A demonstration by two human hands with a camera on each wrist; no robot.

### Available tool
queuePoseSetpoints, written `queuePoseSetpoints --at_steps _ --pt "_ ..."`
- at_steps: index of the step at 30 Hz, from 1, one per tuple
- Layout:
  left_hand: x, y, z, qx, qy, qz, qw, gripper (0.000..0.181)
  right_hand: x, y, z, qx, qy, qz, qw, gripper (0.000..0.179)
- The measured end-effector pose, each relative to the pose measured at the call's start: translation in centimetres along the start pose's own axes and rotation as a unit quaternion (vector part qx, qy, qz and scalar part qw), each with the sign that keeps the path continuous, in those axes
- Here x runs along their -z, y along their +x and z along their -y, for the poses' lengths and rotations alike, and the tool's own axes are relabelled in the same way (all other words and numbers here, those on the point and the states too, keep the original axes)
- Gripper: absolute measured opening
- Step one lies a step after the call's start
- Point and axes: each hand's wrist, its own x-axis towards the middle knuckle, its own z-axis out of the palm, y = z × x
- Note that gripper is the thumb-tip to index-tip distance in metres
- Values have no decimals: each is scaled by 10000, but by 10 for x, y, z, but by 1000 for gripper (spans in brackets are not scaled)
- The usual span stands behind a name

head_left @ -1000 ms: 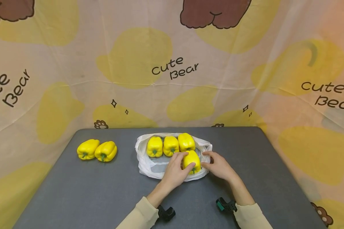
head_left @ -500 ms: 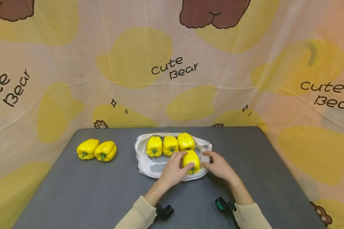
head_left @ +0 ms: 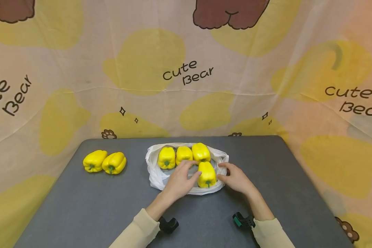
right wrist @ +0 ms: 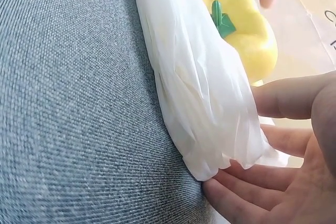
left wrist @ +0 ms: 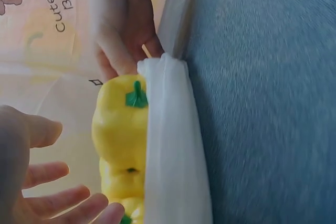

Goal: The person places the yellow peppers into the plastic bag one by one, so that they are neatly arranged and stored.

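Observation:
A white plastic bag (head_left: 155, 177) lies spread open on the table with several yellow bell peppers in it. The nearest bell pepper (head_left: 207, 175) sits at the bag's front right, its green stem toward me. Just left of that pepper is my left hand (head_left: 180, 179), its fingers spread and holding nothing; the left wrist view shows a gap between hand and pepper. At the bag's right end my right hand (head_left: 237, 179) grips the rim. In the right wrist view the thumb is inside the plastic (right wrist: 210, 98) and the other fingers are outside.
Two more yellow bell peppers (head_left: 104, 162) rest side by side at the table's left. The grey table (head_left: 90, 210) ends at a printed cloth backdrop (head_left: 142, 69). Both wrists wear a black strap mount (head_left: 168, 225).
My left hand has let go of the front right pepper and drawn away to the left. That pepper stays in the bag, and my right hand keeps its place on the rim.

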Motion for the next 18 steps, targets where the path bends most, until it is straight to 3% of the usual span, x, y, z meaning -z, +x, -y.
queuePoseSetpoints --at_steps 18 --pt "44 -19 14 -463 444 -720 9953 30 -1 1 -1 -66 4 -16 10000 50"
